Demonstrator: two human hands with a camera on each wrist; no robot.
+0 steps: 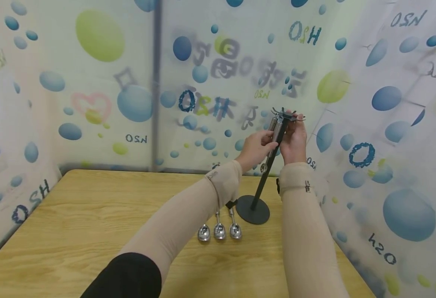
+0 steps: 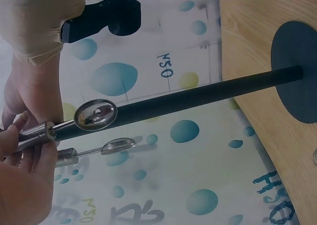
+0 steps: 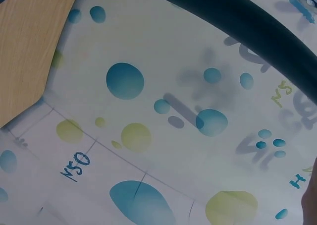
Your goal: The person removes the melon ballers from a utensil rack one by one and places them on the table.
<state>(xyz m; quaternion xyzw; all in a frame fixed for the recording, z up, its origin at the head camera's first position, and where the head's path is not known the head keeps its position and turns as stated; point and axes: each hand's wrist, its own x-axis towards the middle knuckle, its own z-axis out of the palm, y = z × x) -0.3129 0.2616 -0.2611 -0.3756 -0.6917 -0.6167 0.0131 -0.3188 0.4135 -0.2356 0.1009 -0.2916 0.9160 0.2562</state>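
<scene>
A black utensil stand [image 1: 262,186] with a round base and a ring of hooks on top stands on the wooden table. My left hand [image 1: 255,150] pinches the silver handle of a spoon [image 2: 95,115] just below the hooks. Beside it a second spoon [image 2: 119,145] hangs along the pole, bowl down. My right hand [image 1: 294,140] holds the top of the stand from the right, with part of its fingers hidden behind the hooks and pole. In the right wrist view only the dark pole [image 3: 237,27] and a sliver of the hand show.
Three metal spoons [image 1: 219,231] lie side by side on the table [image 1: 102,207], left of the stand's base, their handles partly hidden by my left forearm. A patterned curtain [image 1: 102,82] with bubbles and lettering surrounds the table on the back and sides.
</scene>
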